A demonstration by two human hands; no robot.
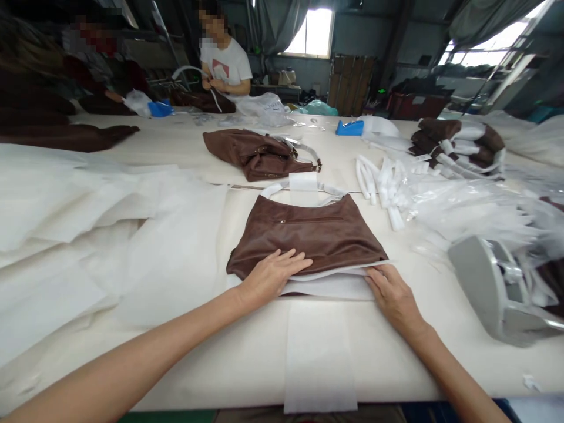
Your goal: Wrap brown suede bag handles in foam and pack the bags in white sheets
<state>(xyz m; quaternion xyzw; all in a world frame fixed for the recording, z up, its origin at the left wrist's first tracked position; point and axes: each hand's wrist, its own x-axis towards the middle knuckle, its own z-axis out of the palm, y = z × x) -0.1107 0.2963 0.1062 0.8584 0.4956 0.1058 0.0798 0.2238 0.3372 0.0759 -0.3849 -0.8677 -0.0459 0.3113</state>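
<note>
A brown leather handbag [308,235] lies flat on the white table in front of me, its zip pocket facing up and its wrapped handle [274,189] pointing away. My left hand [275,269] rests flat on the bag's lower front, fingers stretched out. At the near right corner, my right hand [390,289] pinches the edge of a white paper sheet [335,285] that sticks out along the bag's near edge. Beneath the bag, a strip of white wrapping [321,358] runs toward me to the table's front edge.
Large white sheets [171,247] cover the left side. Another brown handbag [251,154] lies behind. To the right are a grey tape dispenser [480,288], white wrapped strips [388,182], clear plastic [467,202] and a bundle of brown bags [458,144]. Two people work across the table.
</note>
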